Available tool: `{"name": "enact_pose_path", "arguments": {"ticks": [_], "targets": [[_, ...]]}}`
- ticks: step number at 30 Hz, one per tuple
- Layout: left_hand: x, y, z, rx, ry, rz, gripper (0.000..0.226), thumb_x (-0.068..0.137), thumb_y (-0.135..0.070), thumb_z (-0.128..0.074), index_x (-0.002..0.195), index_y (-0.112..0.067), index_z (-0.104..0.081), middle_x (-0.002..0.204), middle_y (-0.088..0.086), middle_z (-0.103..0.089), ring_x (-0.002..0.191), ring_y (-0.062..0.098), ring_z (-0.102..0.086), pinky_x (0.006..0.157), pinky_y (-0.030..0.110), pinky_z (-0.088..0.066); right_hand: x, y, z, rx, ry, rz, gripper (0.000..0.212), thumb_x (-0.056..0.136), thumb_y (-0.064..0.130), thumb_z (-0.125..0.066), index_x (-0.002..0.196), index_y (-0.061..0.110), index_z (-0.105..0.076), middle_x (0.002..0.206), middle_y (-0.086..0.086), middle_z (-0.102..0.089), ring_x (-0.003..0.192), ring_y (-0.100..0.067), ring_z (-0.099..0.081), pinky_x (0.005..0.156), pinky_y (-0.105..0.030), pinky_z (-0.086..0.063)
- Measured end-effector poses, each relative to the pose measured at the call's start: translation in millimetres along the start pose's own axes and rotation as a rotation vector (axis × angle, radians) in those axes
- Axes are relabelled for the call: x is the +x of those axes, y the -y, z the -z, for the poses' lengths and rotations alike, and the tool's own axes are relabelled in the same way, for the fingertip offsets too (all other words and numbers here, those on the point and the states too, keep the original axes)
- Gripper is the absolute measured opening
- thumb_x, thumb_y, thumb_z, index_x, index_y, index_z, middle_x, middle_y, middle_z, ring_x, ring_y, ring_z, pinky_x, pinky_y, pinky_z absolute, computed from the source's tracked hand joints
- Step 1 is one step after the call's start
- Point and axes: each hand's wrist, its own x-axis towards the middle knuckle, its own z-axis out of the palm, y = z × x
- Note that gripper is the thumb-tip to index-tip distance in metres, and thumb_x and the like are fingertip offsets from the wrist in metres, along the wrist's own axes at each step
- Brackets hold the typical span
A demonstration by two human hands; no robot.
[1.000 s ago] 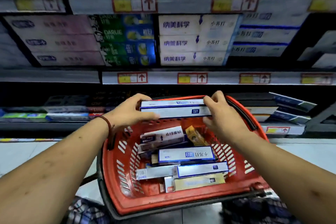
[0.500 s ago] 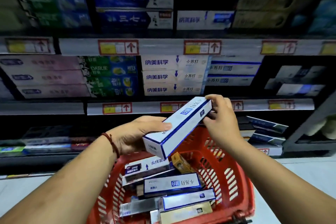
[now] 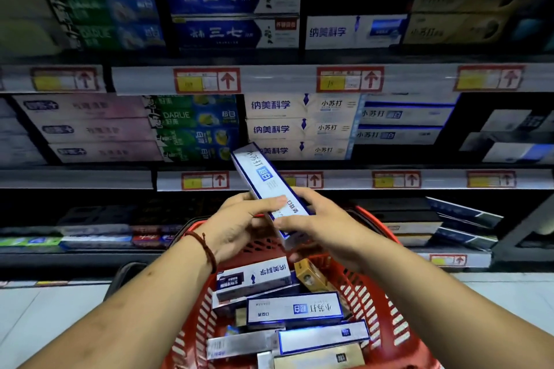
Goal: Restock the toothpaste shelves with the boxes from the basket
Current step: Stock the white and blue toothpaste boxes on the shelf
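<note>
We see one white-and-blue toothpaste box (image 3: 263,177) held tilted, far end up, above the red basket (image 3: 386,302) (more boxes (image 3: 295,310) lying jumbled inside), before stocked shelves (image 3: 269,79).

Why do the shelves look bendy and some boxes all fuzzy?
Head view: the wide lens slightly bows the shelf rail; the green boxes top left are dim and smeared; the white and blue box, gripped by the left hand and right hand, is sharp enough to read.
</note>
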Motion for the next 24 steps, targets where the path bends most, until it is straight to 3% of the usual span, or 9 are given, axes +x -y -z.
{"name": "enact_pose_path", "arguments": {"ticks": [1, 3, 6, 11, 13, 15, 20, 24], "targets": [[0.4, -0.5, -0.7, 0.005, -0.036, -0.006, 0.057, 0.076, -0.016, -0.084, 0.124, 0.007, -0.065, 0.083, 0.011, -0.073, 0.052, 0.012, -0.049, 0.06, 0.023, -0.048, 0.2, 1.7, 0.9, 0.025, -0.016, 0.0, 0.045, 0.085, 0.004, -0.075, 0.124, 0.022, -0.061, 0.096, -0.01, -0.071, 0.061, -0.024, -0.064, 0.052, -0.035, -0.055], [3.1, -1.5, 0.6, 0.002, -0.119, -0.033, 0.05, 0.083, -0.02, -0.079, 0.124, 0.005, -0.066, 0.082, 0.008, -0.071, 0.056, 0.014, -0.046, 0.051, 0.022, -0.044, 3.4, 4.9, 6.5, 0.053, -0.076, -0.008, 0.04, 0.084, 0.003, -0.074, 0.118, 0.021, -0.066, 0.094, -0.011, -0.072, 0.059, -0.023, -0.059, 0.049, -0.03, -0.05], [8.9, -8.1, 4.3, -0.12, -0.275, -0.115, 0.038, 0.087, -0.017, -0.077, 0.121, -0.006, -0.065, 0.094, 0.009, -0.077, 0.079, 0.024, -0.067, 0.057, 0.03, -0.057, 4.8, 10.2, 17.1, 0.051, -0.116, -0.008, 0.038, 0.081, 0.003, -0.076, 0.112, 0.023, -0.072, 0.093, -0.008, -0.075, 0.059, -0.019, -0.057, 0.049, -0.027, -0.047], [19.6, -17.8, 22.4, -0.265, -0.47, -0.296, 0.059, 0.093, -0.015, -0.072, 0.145, -0.016, -0.043, 0.124, 0.017, -0.069, 0.092, 0.027, -0.072, 0.068, 0.041, -0.061, 6.4, 12.0, 37.0, 0.101, -0.247, 0.015, 0.037, 0.079, 0.0, -0.077, 0.113, 0.013, -0.069, 0.101, -0.015, -0.073, 0.045, -0.007, -0.055, 0.041, -0.02, -0.038], [19.6, -17.5, 25.9, -0.267, -0.512, -0.299, 0.06, 0.094, -0.014, -0.071, 0.145, -0.021, -0.041, 0.125, 0.014, -0.067, 0.098, 0.027, -0.071, 0.072, 0.042, -0.06, 8.4, 10.3, 44.3, 0.111, -0.304, 0.029, 0.041, 0.077, 0.003, -0.082, 0.113, 0.018, -0.07, 0.105, -0.015, -0.075, 0.051, -0.01, -0.06, 0.048, -0.024, -0.044], [19.8, -15.4, 26.1, -0.241, -0.51, -0.282, 0.049, 0.094, -0.017, -0.072, 0.138, -0.021, -0.05, 0.128, 0.012, -0.067, 0.108, 0.029, -0.07, 0.072, 0.039, -0.059, 11.0, 7.1, 49.9, 0.112, -0.367, 0.047, 0.044, 0.074, 0.006, -0.085, 0.111, 0.024, -0.069, 0.105, -0.012, -0.077, 0.065, -0.019, -0.067, 0.057, -0.03, -0.049], [23.6, -9.8, 26.1, -0.143, -0.54, -0.303, 0.023, 0.09, -0.021, -0.076, 0.108, -0.023, -0.062, 0.128, 0.012, -0.066, 0.115, 0.03, -0.068, 0.066, 0.033, -0.059, 15.3, -0.8, 62.7, 0.076, -0.508, 0.081, 0.058, 0.073, 0.012, -0.089, 0.122, 0.02, -0.058, 0.109, -0.009, -0.074, 0.095, -0.028, -0.073, 0.08, -0.042, -0.06], [23.7, -7.4, 25.4, -0.081, -0.561, -0.328, 0.01, 0.092, -0.016, -0.074, 0.094, -0.018, -0.064, 0.124, 0.015, -0.068, 0.112, 0.031, -0.069, 0.073, 0.033, -0.059, 13.9, 0.5, 68.9, 0.067, -0.566, 0.105, 0.046, 0.077, 0.011, -0.086, 0.114, 0.01, -0.058, 0.102, -0.01, -0.076, 0.096, -0.028, -0.074, 0.09, -0.048, -0.059]]}}
